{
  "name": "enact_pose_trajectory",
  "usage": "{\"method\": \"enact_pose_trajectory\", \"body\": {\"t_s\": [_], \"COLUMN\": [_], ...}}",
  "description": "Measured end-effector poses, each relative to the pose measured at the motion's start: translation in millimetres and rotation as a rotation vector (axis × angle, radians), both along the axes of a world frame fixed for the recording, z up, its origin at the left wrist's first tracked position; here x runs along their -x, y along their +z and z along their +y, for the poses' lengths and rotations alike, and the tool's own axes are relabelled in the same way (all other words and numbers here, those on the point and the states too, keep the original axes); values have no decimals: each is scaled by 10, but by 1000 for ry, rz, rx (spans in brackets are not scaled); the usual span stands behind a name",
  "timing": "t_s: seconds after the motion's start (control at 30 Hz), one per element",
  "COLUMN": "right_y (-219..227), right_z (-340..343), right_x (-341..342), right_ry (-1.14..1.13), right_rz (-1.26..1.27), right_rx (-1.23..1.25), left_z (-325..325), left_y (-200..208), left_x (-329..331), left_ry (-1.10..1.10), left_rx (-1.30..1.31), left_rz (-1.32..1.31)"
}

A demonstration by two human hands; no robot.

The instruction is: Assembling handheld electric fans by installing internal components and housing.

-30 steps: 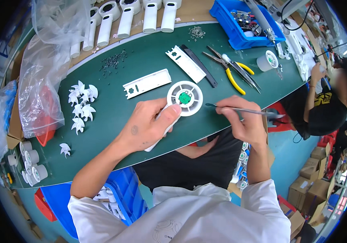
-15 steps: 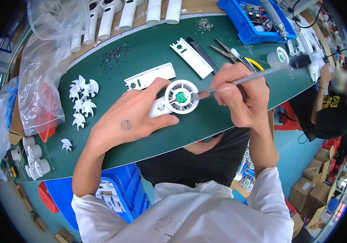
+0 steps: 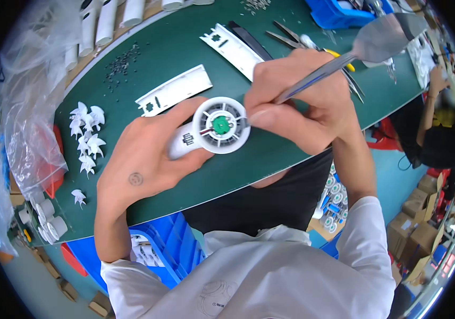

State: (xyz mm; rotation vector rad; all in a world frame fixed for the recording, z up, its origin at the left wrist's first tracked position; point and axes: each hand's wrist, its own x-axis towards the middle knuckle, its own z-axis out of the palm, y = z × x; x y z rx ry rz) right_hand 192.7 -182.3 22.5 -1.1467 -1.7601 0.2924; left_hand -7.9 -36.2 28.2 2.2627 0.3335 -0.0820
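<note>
A white handheld fan body (image 3: 185, 139) lies in my left hand (image 3: 145, 159), thumb and fingers closed around its handle. Its round head (image 3: 242, 141) faces up, with spokes around a green circuit board (image 3: 220, 125) and a short dark red wire. My right hand (image 3: 304, 101) grips a slim metal spatula (image 3: 318, 73) between thumb and fingers. The spatula's broad rounded end (image 3: 389, 37) points up and to the right; its other end is at the right side of the fan head, partly hidden by my fingers.
Two white half-shells (image 3: 177, 87) (image 3: 233, 50) lie beyond the fan. White fan blades (image 3: 86, 133) and black screws (image 3: 121, 64) are to the left; pliers (image 3: 291, 37) and a blue bin (image 3: 339, 16) stand at the far right. Several cardboard boxes (image 3: 419, 210) stand beyond the table.
The fan and both hands have shifted left in the picture as the view moved. The spatula has turned, its broad end now showing flat and higher up. The grips are the same.
</note>
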Motion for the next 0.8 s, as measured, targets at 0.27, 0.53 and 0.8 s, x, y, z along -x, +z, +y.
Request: {"method": "enact_pose_trajectory", "body": {"t_s": [0.27,0.53,0.8], "right_y": [-157,-140,-135], "right_z": [6,-61,-77], "right_x": [17,41,51], "right_ry": [60,10,-4], "right_rz": [-12,-20,-121], "right_rx": [-50,-78,-14], "left_z": [-29,-28,-66], "left_y": [31,56,138], "left_x": [-54,-44,-46], "left_ry": [0,-15,0], "left_rx": [23,1,-38], "left_rz": [53,75,39]}}
